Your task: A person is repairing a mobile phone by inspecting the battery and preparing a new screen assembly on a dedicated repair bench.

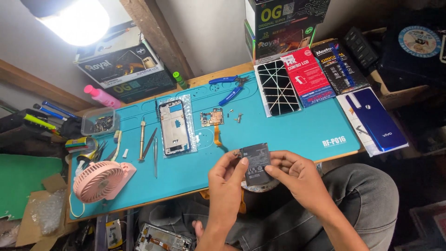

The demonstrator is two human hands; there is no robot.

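Observation:
Both my hands hold a dark flat phone battery [255, 162] over the near edge of the teal work mat [288, 130]. My left hand [227, 179] grips its left side, with fingertips at the top left corner. My right hand [297, 174] pinches its right edge. On the mat, beyond the battery, lies a bare phone frame [173, 126] on a clear plastic sleeve, and to its right a small circuit board [212, 118] with an orange flex cable.
A pink desk fan [100, 180] sits at the mat's left corner beside tweezers and a screwdriver [142, 139]. Blue pliers [230, 88], a cracked black screen [278, 87], a blue phone back cover [375, 118], stacked boxes and a clear parts tub [100, 122] ring the mat.

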